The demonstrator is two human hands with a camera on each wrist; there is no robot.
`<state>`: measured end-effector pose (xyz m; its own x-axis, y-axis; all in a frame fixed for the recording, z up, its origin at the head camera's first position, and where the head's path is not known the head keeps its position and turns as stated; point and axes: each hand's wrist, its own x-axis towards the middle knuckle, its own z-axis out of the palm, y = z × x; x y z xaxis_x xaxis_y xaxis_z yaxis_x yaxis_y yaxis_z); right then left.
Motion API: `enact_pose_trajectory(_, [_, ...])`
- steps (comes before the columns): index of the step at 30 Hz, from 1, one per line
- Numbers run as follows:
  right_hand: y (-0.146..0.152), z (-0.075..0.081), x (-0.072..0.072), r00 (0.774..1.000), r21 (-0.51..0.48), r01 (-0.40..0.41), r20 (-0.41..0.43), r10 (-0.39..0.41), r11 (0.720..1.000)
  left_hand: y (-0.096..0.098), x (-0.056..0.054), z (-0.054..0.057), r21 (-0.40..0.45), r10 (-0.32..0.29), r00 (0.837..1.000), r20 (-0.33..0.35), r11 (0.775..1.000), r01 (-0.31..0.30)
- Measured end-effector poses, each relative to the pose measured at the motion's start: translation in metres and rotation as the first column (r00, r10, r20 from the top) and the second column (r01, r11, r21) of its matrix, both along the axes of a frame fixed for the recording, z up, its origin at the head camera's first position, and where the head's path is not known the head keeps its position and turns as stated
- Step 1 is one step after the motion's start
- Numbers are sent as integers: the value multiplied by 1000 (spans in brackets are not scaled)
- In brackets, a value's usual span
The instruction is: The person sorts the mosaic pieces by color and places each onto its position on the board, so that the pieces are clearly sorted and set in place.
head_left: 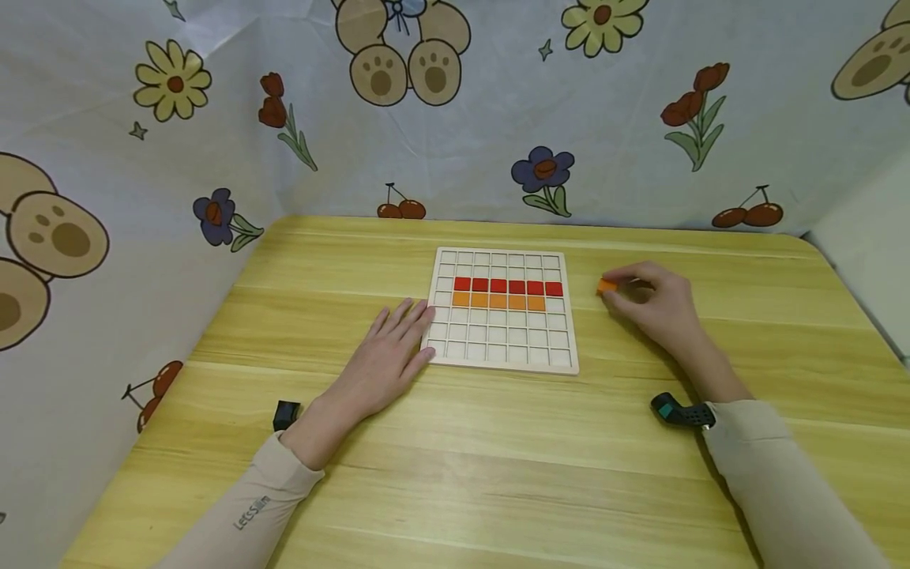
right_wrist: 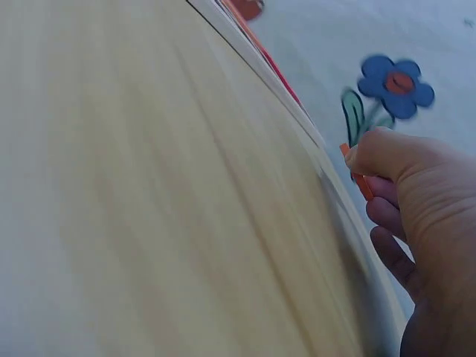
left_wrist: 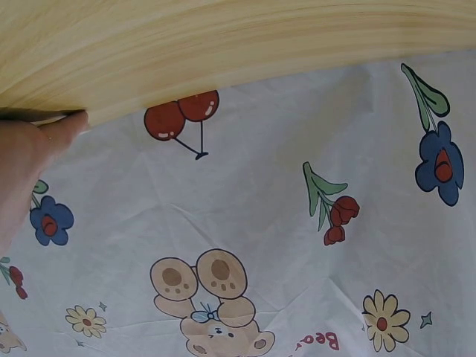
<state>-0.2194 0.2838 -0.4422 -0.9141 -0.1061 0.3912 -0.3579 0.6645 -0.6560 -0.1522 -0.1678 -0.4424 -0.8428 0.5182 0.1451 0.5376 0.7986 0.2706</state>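
Note:
A pale wooden grid board (head_left: 501, 348) lies near the middle of the table. Across it runs a row of several red square tiles (head_left: 498, 286), and just below that a row of several orange square tiles (head_left: 498, 301). My left hand (head_left: 377, 363) lies flat with straight fingers, its fingertips touching the board's left edge. To the right of the board, my right hand (head_left: 657, 304) pinches an orange tile (head_left: 607, 286) between thumb and fingers. In the right wrist view the same orange tile (right_wrist: 358, 172) shows at the fingertips. The left wrist view catches only part of the left hand (left_wrist: 33, 156).
The wooden table (head_left: 455, 474) meets a patterned cloth (head_left: 469, 166) at its back and left edges. A black wrist strap (head_left: 682, 412) sits at the right wrist, and a small black device (head_left: 286, 415) is beside the left wrist.

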Motion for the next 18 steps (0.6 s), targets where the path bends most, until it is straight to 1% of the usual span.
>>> enact_pose_trajectory(5, [-23,2,3,996,-19,-88,-20,88,996,0,0,1,-4,1,1000,3,1000,-1])
enact_pose_trajectory(9, [-37,4,7,990,-27,-141,-18,140,990,0,0,0,-10,0,1000,5,1000,0])
enact_pose_trajectory(14, [-52,7,11,981,16,-193,-22,193,981,-1,0,0,-15,-1,1000,1,1000,1])
enact_pose_trajectory(18, [-58,6,12,976,74,-212,-26,214,974,-1,0,-1,-13,-3,1000,-4,1000,3])
